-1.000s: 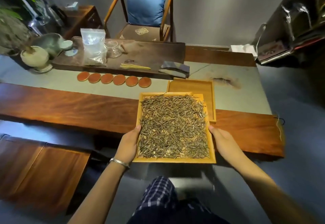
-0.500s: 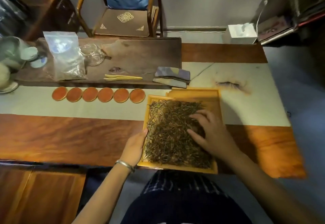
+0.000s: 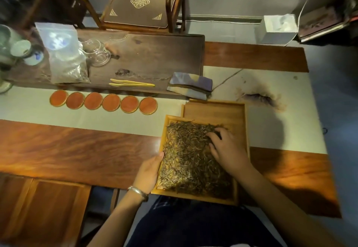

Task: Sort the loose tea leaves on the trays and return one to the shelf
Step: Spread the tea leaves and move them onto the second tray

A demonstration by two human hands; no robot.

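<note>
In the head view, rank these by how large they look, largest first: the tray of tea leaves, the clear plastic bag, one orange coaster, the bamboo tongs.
1. Tray of tea leaves
2. Clear plastic bag
3. and 4. Orange coaster and bamboo tongs: unsure; the tongs are longer but thinner.

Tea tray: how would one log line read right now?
left hand: steadying tea tray | right hand: fingers in tea leaves | empty tray: behind

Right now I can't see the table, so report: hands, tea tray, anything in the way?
Left hand grips the full tray edge. Right hand spread in the tea leaves. Empty tray tucked under the far corner; nothing blocking.
</note>
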